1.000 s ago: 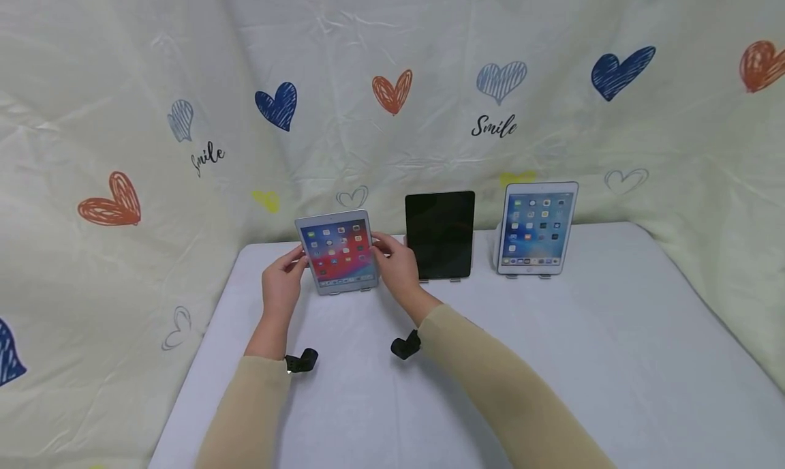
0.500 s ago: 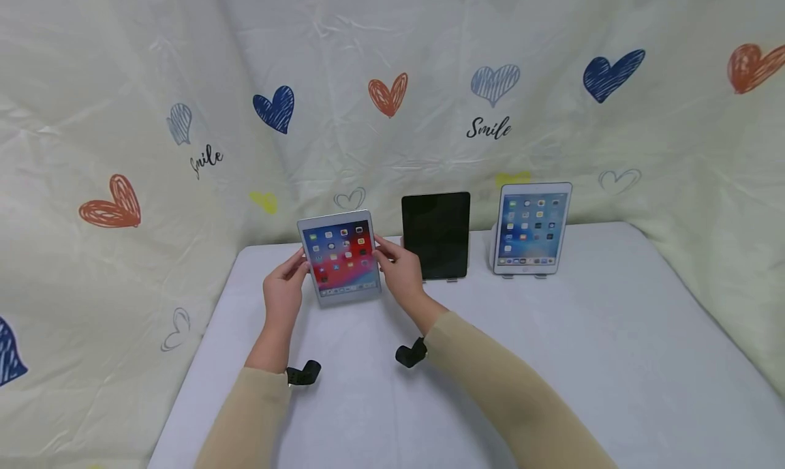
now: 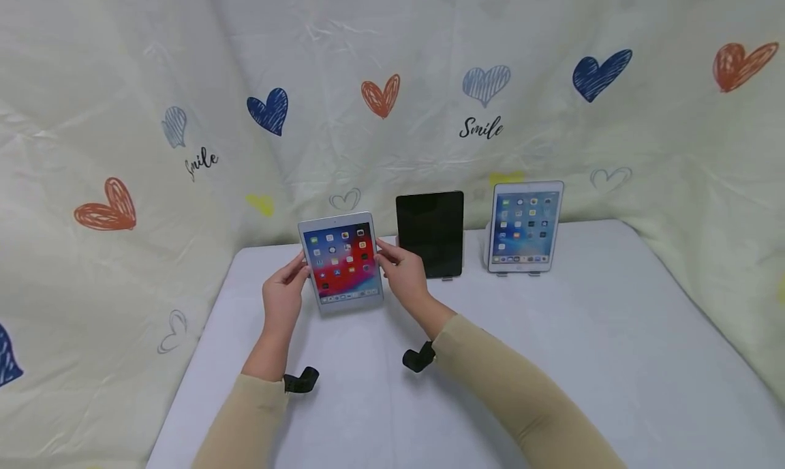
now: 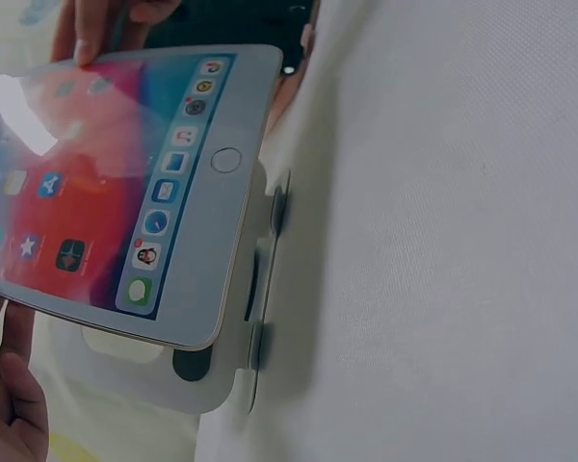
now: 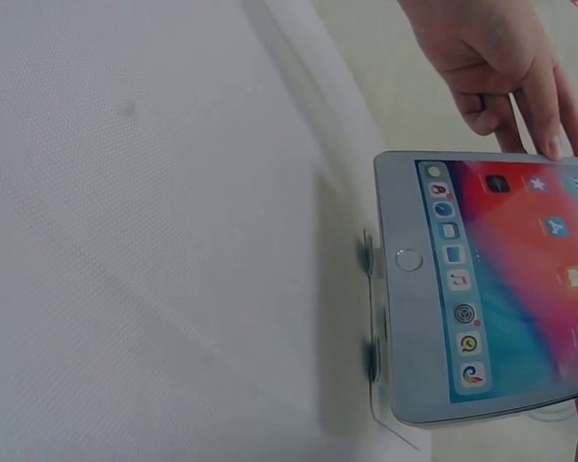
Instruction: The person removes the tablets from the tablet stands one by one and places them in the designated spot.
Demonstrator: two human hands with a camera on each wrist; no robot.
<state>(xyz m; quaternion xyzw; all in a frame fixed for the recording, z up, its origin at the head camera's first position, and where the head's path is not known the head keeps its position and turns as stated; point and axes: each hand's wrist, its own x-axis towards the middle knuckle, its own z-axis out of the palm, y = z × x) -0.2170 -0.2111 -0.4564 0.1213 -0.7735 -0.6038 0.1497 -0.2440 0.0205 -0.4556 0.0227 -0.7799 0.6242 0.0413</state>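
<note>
We read "Smile" twice on the backdrop while left hand and right hand pinch the red-and-blue-screened tablet.

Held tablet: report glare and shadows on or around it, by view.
Left wrist: a white glare streak on the tablet, soft shadow on the table; right wrist: a shadow band on the table, no glare streak; head: tablet shows no strong glare.

Tablet, cropped by the left wrist view's left edge; stand, lower left, partly hidden behind it.
</note>
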